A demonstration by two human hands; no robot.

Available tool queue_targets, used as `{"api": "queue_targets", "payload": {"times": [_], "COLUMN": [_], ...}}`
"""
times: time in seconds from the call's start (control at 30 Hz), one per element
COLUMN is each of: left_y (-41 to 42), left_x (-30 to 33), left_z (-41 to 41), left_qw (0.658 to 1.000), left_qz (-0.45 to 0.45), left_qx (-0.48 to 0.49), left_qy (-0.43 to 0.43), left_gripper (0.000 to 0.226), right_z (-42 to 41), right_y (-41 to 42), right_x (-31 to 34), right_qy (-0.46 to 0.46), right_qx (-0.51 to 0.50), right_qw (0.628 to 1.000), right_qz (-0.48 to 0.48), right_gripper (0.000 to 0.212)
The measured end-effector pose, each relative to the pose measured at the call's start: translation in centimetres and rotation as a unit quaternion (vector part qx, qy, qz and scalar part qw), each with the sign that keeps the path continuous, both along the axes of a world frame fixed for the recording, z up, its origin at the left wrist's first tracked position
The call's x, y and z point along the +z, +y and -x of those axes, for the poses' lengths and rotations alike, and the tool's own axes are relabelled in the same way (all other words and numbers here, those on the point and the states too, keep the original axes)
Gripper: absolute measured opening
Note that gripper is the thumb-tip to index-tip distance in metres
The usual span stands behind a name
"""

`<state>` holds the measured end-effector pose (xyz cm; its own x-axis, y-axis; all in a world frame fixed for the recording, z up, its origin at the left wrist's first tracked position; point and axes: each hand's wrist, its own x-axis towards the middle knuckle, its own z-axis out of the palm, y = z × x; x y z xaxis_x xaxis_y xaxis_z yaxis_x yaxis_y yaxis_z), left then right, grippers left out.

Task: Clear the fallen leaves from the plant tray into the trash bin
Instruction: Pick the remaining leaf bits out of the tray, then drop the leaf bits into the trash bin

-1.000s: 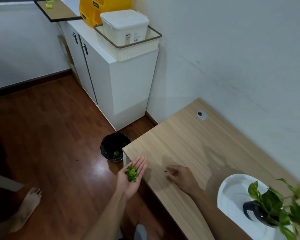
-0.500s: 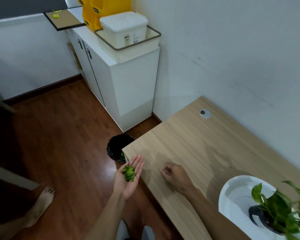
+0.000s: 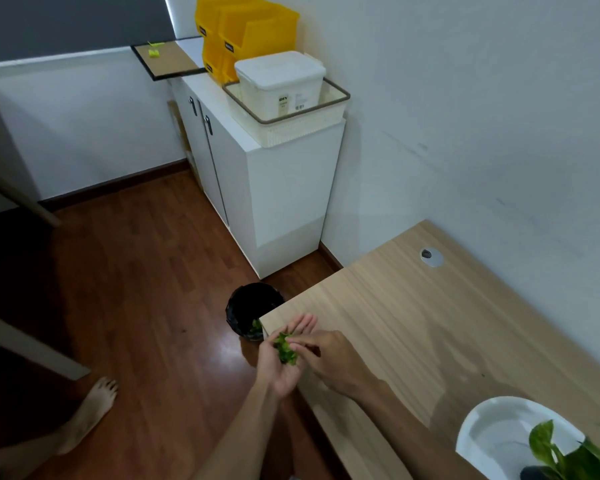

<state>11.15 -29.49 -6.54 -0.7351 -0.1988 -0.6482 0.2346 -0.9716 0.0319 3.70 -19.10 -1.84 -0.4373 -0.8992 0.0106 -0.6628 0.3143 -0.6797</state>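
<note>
My left hand [image 3: 280, 367] is cupped palm up at the near corner of the wooden desk [image 3: 430, 327], holding a small pile of green leaves [image 3: 285, 351]. My right hand [image 3: 329, 358] lies over the desk edge with its fingertips pinched against that pile. The black trash bin [image 3: 252, 308] stands on the floor just beyond the desk corner, a few green leaves visible inside it. The white plant tray [image 3: 492, 434] sits at the lower right of the desk with a dark pot and a leafy green plant [image 3: 568, 455] in it.
A white cabinet [image 3: 281, 202] stands against the wall behind the bin, carrying a white basket with a lidded box [image 3: 281, 84] and yellow bins [image 3: 246, 39]. A cable grommet [image 3: 431, 257] is set in the desk. A bare foot [image 3: 90, 414] rests on the wooden floor at left.
My right hand left the desk surface and moved left to my left palm, pinching at the leaves. The view tilted up and shifted, with my left hand closer to the desk corner.
</note>
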Motion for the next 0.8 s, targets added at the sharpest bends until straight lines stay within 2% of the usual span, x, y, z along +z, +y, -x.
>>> {"api": "queue_targets", "payload": {"times": [0.17, 0.43, 0.57, 0.67, 0.73, 0.8], "left_y": [-1.9, -5.2, -7.2, -9.3, -11.0, -12.8], "left_x": [0.1, -0.3, -0.7, -1.4, -1.8, -2.3], "left_z": [0.8, 2.6, 2.6, 1.7, 1.0, 0.5], "left_qw": [1.0, 0.999, 0.999, 0.999, 0.999, 0.999], "left_qz": [0.0, 0.004, -0.013, -0.006, -0.006, -0.004], "left_qx": [-0.012, -0.031, -0.008, 0.018, 0.021, 0.02], "left_qy": [-0.002, 0.025, 0.04, 0.046, 0.041, 0.037], "left_gripper": [0.048, 0.049, 0.047, 0.043, 0.043, 0.043], "right_z": [0.9, 2.0, 2.8, 3.8, 4.2, 4.0], "right_y": [-1.8, -4.5, -5.7, -7.2, -8.4, -9.4], "right_x": [0.2, 0.5, 0.5, -1.3, -3.4, -5.3], "right_qy": [0.022, -0.036, -0.053, 0.042, 0.132, 0.142], "right_qx": [-0.002, -0.02, -0.097, -0.142, -0.06, -0.006], "right_qw": [1.0, 0.999, 0.993, 0.989, 0.988, 0.986], "right_qz": [0.0, -0.011, 0.038, 0.011, -0.052, -0.091], "right_gripper": [0.023, 0.018, 0.028, 0.033, 0.037, 0.044]}}
